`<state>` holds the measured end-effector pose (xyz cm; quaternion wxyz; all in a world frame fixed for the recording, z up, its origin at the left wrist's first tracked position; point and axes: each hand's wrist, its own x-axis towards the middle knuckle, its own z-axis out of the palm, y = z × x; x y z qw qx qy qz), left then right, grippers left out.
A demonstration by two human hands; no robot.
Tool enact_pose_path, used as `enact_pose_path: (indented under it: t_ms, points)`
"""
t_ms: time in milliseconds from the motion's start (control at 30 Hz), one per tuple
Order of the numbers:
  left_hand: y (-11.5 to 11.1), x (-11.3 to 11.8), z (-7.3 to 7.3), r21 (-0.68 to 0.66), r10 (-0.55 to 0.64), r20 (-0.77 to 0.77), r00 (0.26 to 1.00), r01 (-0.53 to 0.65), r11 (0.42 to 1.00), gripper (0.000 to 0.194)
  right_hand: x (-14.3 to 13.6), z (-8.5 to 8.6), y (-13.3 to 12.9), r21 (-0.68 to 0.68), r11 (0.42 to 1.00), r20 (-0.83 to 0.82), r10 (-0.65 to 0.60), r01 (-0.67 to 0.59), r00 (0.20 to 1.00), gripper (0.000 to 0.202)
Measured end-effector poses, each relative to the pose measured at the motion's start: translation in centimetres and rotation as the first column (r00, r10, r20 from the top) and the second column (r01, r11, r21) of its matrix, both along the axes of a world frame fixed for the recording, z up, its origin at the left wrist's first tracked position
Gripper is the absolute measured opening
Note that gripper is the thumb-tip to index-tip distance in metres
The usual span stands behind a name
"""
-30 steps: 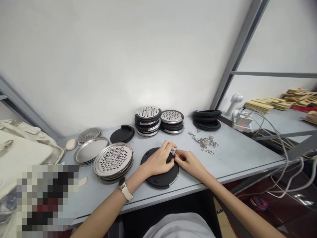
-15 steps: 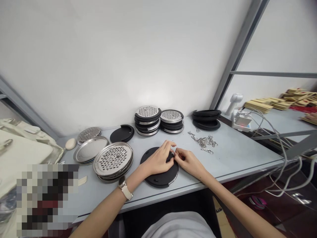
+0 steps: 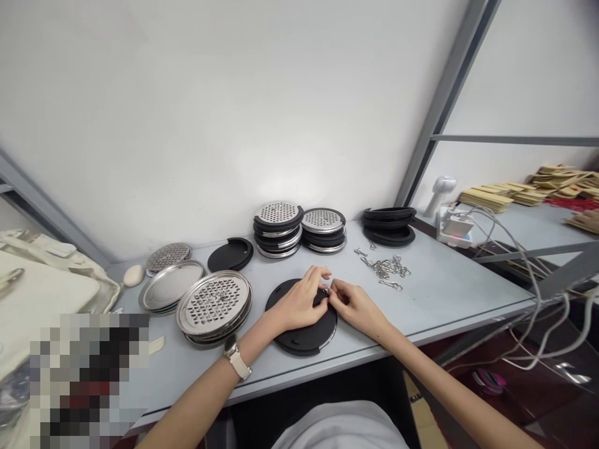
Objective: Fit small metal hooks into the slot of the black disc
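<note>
My left hand (image 3: pixel 302 305) lies palm down across a black disc (image 3: pixel 302 342) on the grey table (image 3: pixel 449 293), its fingers bent and its thumb and forefinger apart near the disc's upper right rim. My right hand (image 3: pixel 353 305) meets that same rim from the right, thumb and fingertips pinched on what appears to be a small metal piece (image 3: pixel 327 290), though it is too tiny and too covered to make out well. The disc lies flat, directly beneath my left palm and just beside my right fingertips, a silvery edge showing at its lower right. A pale-strapped watch (image 3: pixel 238 358) circles my left wrist. Near my right hand, toward the wall, lies a loose pile of metal clips (image 3: pixel 387 267). To the left sit perforated metal discs (image 3: pixel 215 302) and, partly behind them, shallow metal plates (image 3: pixel 174 284). Farther back, two stacks of black-rimmed discs (image 3: pixel 279 215) stand side by side, with black covers (image 3: pixel 389 221) piled to their right. At the far right edge, another person's hand (image 3: pixel 590 221) rests by yellowish strips (image 3: pixel 486 199).
</note>
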<state>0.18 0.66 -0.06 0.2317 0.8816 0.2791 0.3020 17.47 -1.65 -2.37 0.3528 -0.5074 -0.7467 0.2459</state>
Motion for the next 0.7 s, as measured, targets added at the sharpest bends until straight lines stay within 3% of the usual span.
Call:
enact_pose_path:
  t_ms: [467, 700]
  points:
    - [0.19, 0.01, -0.3, -0.033, 0.01, 0.025, 1.0, -0.009, 0.999, 0.045, 0.0, 0.42, 0.0, 0.026, 0.996, -0.079, -0.085, 0.087, 0.993, 0.025]
    - [-0.16, -0.03, 0.14, -0.005, 0.097, -0.027, 0.995, -0.097, 0.995, 0.045, 0.06, 0.41, 0.1, 0.039, 0.997, -0.132, -0.066, 0.072, 0.989, 0.025]
